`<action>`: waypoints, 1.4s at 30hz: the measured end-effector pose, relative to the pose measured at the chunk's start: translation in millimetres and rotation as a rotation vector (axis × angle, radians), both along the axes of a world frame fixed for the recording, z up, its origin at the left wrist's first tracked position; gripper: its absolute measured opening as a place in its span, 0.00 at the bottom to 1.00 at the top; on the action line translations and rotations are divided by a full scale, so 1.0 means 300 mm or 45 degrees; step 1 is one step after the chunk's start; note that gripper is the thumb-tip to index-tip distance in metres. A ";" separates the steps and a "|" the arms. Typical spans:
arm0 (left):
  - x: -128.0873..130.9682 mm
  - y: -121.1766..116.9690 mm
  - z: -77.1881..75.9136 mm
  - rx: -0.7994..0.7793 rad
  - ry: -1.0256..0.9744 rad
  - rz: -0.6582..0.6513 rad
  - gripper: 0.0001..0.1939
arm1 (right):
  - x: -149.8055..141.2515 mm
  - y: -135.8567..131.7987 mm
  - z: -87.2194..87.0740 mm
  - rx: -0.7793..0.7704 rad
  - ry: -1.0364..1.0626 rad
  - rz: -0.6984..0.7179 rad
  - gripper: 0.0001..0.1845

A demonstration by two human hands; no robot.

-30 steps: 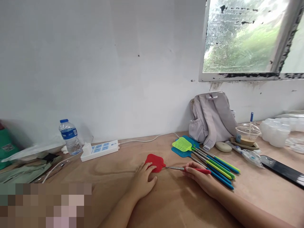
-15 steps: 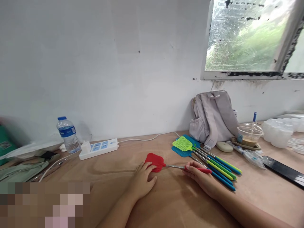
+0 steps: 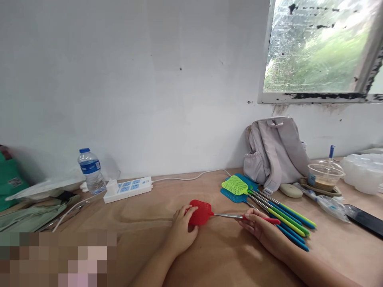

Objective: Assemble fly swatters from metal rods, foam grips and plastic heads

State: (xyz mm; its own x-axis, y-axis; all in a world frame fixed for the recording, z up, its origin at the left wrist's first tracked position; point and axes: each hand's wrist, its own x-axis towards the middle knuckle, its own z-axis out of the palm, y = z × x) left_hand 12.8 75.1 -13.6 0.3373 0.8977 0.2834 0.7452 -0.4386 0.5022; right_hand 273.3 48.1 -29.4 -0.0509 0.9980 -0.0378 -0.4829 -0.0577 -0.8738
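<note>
A red fly swatter [image 3: 201, 213] with a metal shaft lies across between my two hands, just over the tabletop. My left hand [image 3: 183, 231] grips the left edge of its mesh head, fingers on top and the thumb at the near side. Around the red handle, near the shaft, my right hand [image 3: 260, 227] is closed with thumb and fingers. Just beyond the right hand lies a fanned pile of fly swatters, with a lime green head [image 3: 235, 185] on top of blue ones. Their blue, green and yellow handles [image 3: 295, 225] point toward the near right.
A white power strip [image 3: 128, 189] and a water bottle [image 3: 91, 171] stand at the back left. A grey backpack [image 3: 278, 151] leans on the wall. To its right are a round beige case [image 3: 291, 190], a drink cup [image 3: 325, 175], plastic cups [image 3: 366, 173] and a black phone [image 3: 365, 219].
My left fingers have shifted from lying on the red swatter's head to its left edge, and the head looks slightly raised. The view has turned a little left.
</note>
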 end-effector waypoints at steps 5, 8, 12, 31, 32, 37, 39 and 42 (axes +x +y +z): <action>-0.005 0.012 -0.003 -0.017 -0.058 -0.002 0.24 | 0.003 -0.008 0.012 -0.002 -0.001 0.028 0.10; -0.015 0.022 -0.005 0.021 -0.162 -0.026 0.23 | 0.005 -0.008 0.019 0.002 0.005 0.013 0.11; -0.029 0.031 -0.001 -0.112 -0.642 -0.038 0.07 | 0.015 -0.003 0.028 -0.026 0.102 -0.034 0.09; 0.041 -0.138 0.026 -1.066 -1.147 -0.283 0.26 | -0.020 -0.043 -0.003 -0.072 0.317 0.028 0.03; 0.042 -0.139 0.028 -1.064 -1.114 -0.271 0.27 | -0.021 -0.044 -0.004 -0.080 0.310 0.014 0.03; 0.053 -0.146 0.022 -1.128 -1.063 -0.296 0.29 | -0.029 -0.054 -0.013 -0.151 0.286 -0.052 0.04; 0.056 -0.150 0.017 -1.154 -1.060 -0.330 0.28 | -0.036 -0.059 -0.012 -0.181 0.326 -0.067 0.04; 0.061 -0.156 0.019 -1.123 -1.021 -0.324 0.26 | -0.047 -0.067 -0.007 -0.230 0.425 -0.082 0.04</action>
State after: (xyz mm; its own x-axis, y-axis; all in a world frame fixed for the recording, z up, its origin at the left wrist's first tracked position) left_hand 30.9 28.3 -7.8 0.5409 0.8212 -0.1816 0.0293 0.1974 0.9799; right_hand 259.3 28.1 -31.3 -0.0278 0.9784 -0.2049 -0.7468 -0.1566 -0.6464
